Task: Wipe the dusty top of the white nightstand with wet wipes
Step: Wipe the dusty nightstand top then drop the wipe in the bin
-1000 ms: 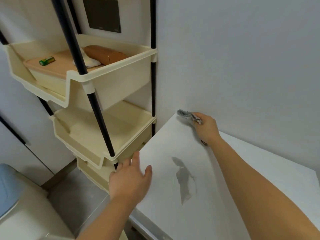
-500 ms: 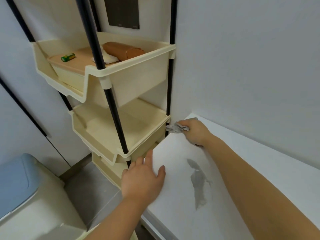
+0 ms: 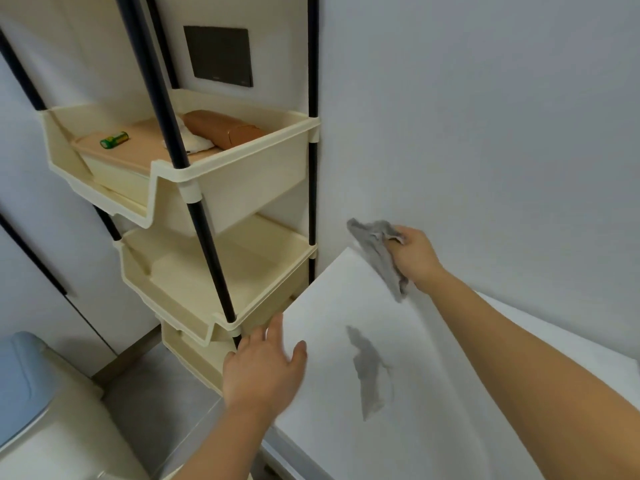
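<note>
Head view, from left to right: a blue-lidded bin (image 3: 24, 386) sits at the lower left on the grey floor. Next comes a cream tiered rack (image 3: 214, 188) on black poles, standing just beside the nightstand's left edge. Its top tray holds a lidded cream box with a tan lid; on that lid lie a green battery (image 3: 114, 139), whose label is too blurred to read, a white crumpled cloth (image 3: 194, 142) and a brown pouch (image 3: 225, 131). The tray below holds nothing that can be seen. On the wall behind the rack is a dark square panel (image 3: 218, 56) with small writing at its lower edge, too small to read.

Low in the middle, the left hand (image 3: 263, 370) is open with fingers spread, palm down over the front left edge of the white nightstand (image 3: 325, 427); whether it touches the top I cannot tell. A grey streak (image 3: 369, 372) marks the top, its long axis running from the far side toward the near side.

Right of it, the right hand (image 3: 414, 259) is closed around a grey, soiled wet wipe (image 3: 375, 252) at the far left corner of the nightstand, close to the wall. The wipe hangs in a crumpled strip, one end poking up and left, the other trailing down toward the top.
</note>
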